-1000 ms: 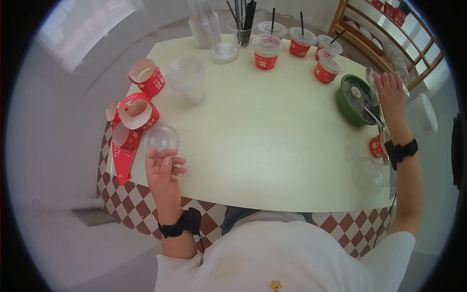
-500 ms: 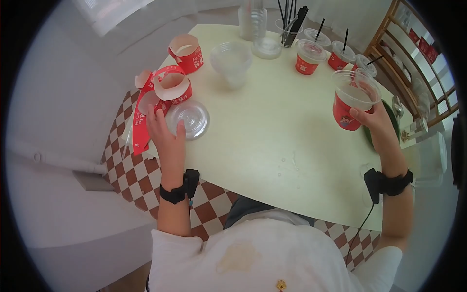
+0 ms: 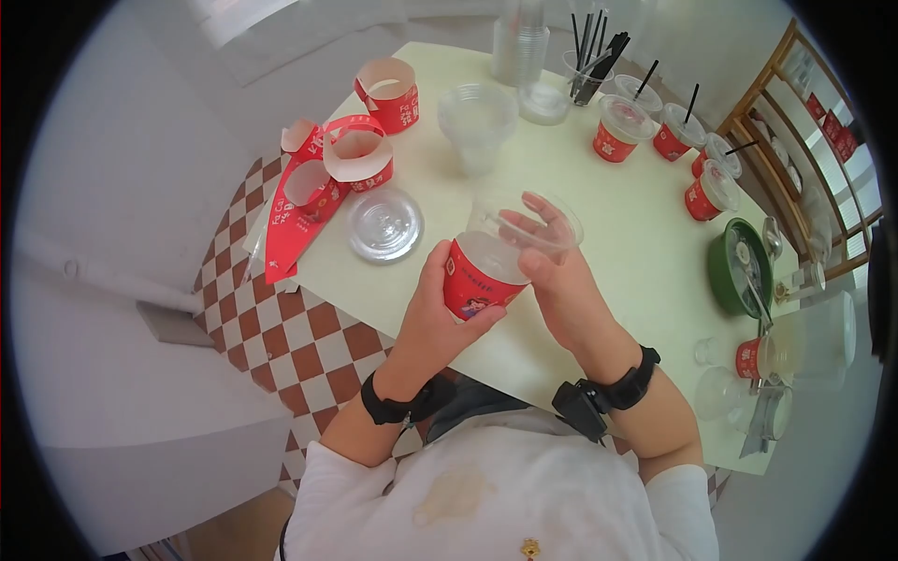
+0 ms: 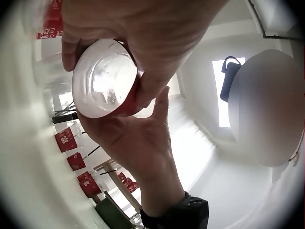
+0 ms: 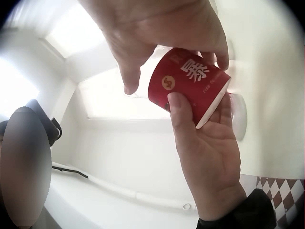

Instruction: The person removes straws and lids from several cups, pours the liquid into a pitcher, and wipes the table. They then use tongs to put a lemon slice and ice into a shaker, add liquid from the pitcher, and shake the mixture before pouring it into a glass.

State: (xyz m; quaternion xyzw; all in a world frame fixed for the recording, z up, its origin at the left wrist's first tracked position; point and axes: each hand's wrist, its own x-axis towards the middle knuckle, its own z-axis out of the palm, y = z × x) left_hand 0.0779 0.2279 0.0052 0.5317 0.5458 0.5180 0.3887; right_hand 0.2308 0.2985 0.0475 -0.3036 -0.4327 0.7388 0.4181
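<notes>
- Cup [image 3: 479, 285]: red below, clear above; held over the near part of the bench [image 3: 645, 262], tilted, its mouth to the far right.
- Left hand [image 3: 428, 323]: fingers and thumb gripping the cup's red part.
- Right hand [image 3: 572, 294]: fingers spread about the clear rim; I cannot tell how firmly they touch.
- Clear lid [image 3: 385, 224]: on the bench, left of the cup, near the red sleeves [image 3: 358, 157].
- Green bowl [image 3: 727, 271]: right side.

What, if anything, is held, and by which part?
A clear plastic cup: the left grip holds it around its red sleeve; the right grip is at the clear upper part, whether holding is unclear.
</notes>
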